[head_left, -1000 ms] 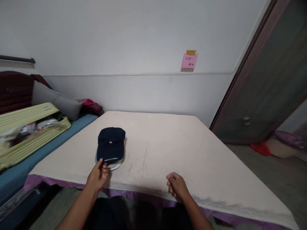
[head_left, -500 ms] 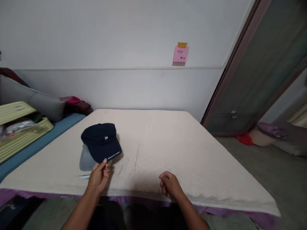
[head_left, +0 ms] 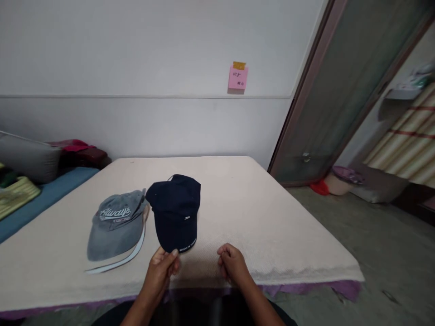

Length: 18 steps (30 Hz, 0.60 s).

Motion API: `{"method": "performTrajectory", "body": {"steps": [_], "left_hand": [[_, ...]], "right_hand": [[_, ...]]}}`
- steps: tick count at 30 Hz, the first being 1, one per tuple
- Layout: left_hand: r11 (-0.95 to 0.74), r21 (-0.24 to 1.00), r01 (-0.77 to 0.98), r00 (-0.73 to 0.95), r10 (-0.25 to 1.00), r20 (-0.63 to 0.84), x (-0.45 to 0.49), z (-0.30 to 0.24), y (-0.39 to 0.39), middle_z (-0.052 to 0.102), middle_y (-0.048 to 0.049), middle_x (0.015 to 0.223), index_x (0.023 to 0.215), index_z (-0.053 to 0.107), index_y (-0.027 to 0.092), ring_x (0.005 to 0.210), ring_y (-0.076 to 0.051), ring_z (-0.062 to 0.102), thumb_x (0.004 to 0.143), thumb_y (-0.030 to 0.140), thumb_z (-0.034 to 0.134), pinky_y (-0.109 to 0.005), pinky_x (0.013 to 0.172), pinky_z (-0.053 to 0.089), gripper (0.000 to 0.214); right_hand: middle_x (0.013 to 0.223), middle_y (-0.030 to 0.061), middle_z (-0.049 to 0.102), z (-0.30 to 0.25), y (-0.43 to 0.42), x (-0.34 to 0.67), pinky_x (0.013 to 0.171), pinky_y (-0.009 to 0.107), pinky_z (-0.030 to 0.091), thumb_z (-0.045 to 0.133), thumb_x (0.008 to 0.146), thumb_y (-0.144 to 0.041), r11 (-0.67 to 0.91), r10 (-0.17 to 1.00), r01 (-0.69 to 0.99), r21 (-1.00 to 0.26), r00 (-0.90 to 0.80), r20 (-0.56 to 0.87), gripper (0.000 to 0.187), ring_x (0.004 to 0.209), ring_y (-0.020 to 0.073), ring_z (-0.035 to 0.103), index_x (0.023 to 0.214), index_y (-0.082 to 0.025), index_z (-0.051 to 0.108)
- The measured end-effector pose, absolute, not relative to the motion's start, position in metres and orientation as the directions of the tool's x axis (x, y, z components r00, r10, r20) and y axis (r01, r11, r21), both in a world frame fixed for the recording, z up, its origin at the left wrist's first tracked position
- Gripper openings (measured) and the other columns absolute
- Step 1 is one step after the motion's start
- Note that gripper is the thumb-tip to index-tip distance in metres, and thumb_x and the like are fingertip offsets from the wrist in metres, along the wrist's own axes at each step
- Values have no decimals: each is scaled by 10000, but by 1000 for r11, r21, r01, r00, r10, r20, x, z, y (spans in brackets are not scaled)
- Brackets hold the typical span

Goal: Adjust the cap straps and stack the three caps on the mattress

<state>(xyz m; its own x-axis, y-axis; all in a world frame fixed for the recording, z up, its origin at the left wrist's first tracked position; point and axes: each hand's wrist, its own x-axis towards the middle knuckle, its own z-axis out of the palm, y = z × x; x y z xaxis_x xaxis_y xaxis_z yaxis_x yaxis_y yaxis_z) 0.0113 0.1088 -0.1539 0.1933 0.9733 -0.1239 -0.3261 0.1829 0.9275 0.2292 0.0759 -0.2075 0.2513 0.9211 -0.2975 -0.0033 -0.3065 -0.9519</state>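
A navy blue baseball cap point(head_left: 178, 203) with a small white emblem and white lettering along its brim is in my left hand point(head_left: 161, 267). Thumb and fingers pinch the front edge of the brim, and the crown points away from me. To its left lies a grey baseball cap point(head_left: 115, 224) with white "Always" lettering, brim towards me. A pale curved edge point(head_left: 125, 260) shows beneath the grey cap; what it belongs to is mostly hidden. My right hand point(head_left: 233, 265) hovers by the near edge of the bed-like surface, fingers curled in with nothing visible in them.
A cream cover point(head_left: 272, 231) spreads over the broad flat surface, with purple cloth point(head_left: 312, 290) hanging below its front edge. At left are a grey cushion point(head_left: 30, 156) and a blue mat point(head_left: 68, 183). A pink note point(head_left: 238, 78) is taped to the wall; a sliding door point(head_left: 302, 113) stands right.
My left hand has carried the navy cap to the right, off the grey cap, which now shows fully. My view has turned right. The right hand keeps its curled shape.
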Motion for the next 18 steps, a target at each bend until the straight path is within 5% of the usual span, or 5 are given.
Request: {"method": "performTrajectory", "body": {"steps": [14, 18], "left_hand": [[270, 953, -136, 357, 911, -207, 45, -167, 73, 522, 50, 472, 869, 607, 169, 410, -68, 399, 751, 360, 667, -175, 415, 282, 232], [267, 952, -147, 360, 911, -200, 48, -159, 67, 515, 48, 478, 873, 623, 170, 428, -68, 401, 752, 354, 668, -173, 427, 284, 225]], "right_hand": [[512, -50, 542, -203, 75, 235, 331, 211, 224, 492, 693, -292, -245, 939, -171, -954, 202, -277, 99, 318, 101, 432, 739, -204, 495], [564, -15, 574, -195, 79, 243, 392, 230, 328, 539, 728, -450, -248, 945, -296, -923, 134, -297, 262, 396, 113, 494, 715, -189, 522]]}}
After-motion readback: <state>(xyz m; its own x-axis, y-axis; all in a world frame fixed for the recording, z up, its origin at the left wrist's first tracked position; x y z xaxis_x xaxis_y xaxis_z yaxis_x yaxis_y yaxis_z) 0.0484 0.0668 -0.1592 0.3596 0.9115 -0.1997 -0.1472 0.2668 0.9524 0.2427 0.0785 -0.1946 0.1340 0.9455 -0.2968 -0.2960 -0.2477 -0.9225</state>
